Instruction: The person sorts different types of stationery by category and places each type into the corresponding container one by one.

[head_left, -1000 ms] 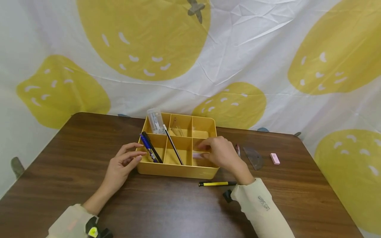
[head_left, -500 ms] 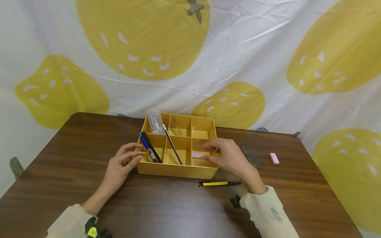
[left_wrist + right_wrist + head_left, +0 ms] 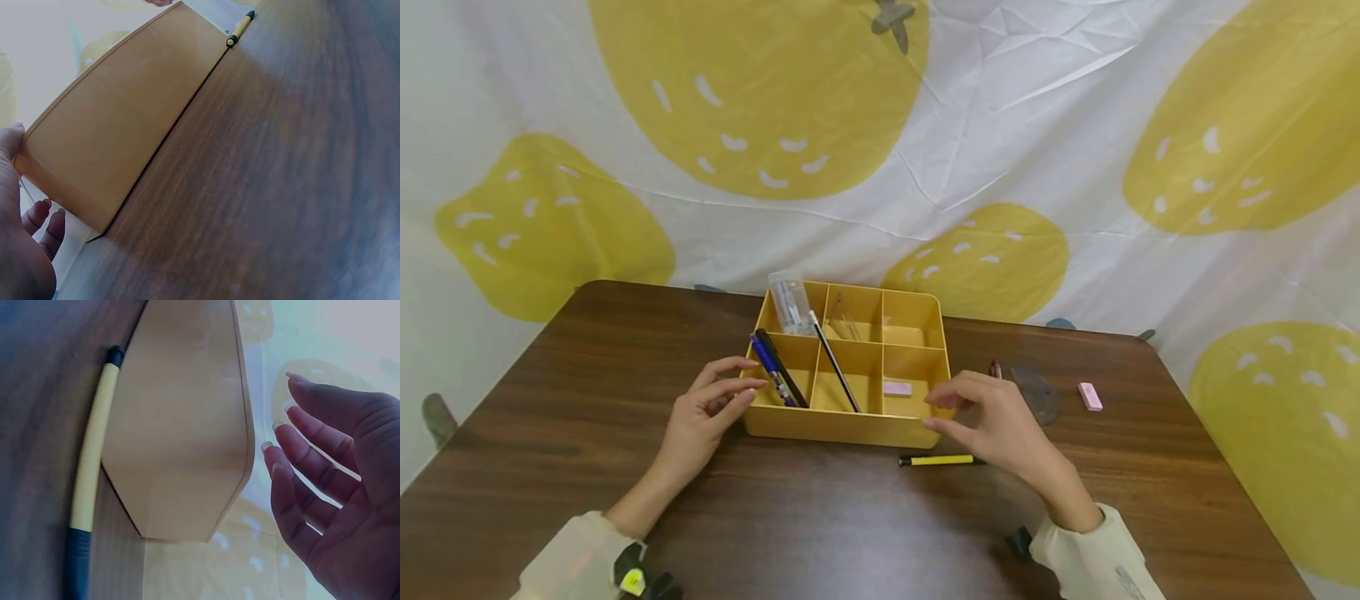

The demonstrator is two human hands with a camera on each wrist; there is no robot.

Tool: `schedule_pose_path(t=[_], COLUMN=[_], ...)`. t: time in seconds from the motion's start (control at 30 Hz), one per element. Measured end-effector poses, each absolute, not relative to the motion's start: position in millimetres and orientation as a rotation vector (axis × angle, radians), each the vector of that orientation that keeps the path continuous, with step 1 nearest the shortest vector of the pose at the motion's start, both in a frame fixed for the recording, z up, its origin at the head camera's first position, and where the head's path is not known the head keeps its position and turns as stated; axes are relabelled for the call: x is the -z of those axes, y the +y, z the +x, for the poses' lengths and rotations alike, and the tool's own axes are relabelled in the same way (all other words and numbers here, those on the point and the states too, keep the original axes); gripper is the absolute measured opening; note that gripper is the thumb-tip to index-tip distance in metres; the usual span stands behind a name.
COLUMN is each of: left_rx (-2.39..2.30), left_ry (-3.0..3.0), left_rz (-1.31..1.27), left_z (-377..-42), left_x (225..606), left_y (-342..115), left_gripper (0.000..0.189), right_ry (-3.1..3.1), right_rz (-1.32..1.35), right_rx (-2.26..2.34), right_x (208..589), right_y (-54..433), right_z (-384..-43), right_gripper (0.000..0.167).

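Note:
A yellow divided box (image 3: pixel 842 429) stands on the table. My left hand (image 3: pixel 700 425) rests its fingertips at the box's left side; in the left wrist view its thumb (image 3: pixel 11 139) is at the box corner. By the right front corner, my right hand (image 3: pixel 1003 421) has loosely bent fingers with nothing between them. A pink eraser (image 3: pixel 897 389) lies in the front right compartment. The front left one holds a blue pen (image 3: pixel 771 367) and a black pen (image 3: pixel 787 377). A dark pencil (image 3: pixel 835 362) leans in the front middle one.
A clear plastic case (image 3: pixel 790 304) leans in the back left compartment. On the table (image 3: pixel 820 517) lie a yellow-and-black pen (image 3: pixel 936 460), a clear protractor (image 3: pixel 1037 394), another pink eraser (image 3: pixel 1091 397) and a dark red item (image 3: pixel 996 369), partly hidden. A lemon-print cloth (image 3: pixel 850 225) hangs behind.
My right hand has drawn back out of the front right compartment, toward the right and nearer to me, leaving the pink eraser there in plain sight. The left hand has stayed in place.

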State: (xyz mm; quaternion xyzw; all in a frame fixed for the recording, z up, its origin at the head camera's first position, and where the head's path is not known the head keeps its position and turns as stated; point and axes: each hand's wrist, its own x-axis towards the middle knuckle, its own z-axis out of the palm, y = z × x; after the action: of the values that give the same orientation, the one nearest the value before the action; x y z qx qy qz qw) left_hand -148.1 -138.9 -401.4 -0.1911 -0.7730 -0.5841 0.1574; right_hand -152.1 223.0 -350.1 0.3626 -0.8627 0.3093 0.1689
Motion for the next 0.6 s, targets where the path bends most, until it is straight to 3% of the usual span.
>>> schedule_pose_path(t=[0.6], left_rx=[1.68], left_ry=[-2.214], left_rz=[-0.548], left_z=[-148], left_x=[402], left_y=[-139], left_gripper=[0.016], right_ry=[-2.591], right_rz=[1.078], right_rx=[-1.113], right_x=[382], right_y=[238], right_z=[-130], right_gripper=[0.021])
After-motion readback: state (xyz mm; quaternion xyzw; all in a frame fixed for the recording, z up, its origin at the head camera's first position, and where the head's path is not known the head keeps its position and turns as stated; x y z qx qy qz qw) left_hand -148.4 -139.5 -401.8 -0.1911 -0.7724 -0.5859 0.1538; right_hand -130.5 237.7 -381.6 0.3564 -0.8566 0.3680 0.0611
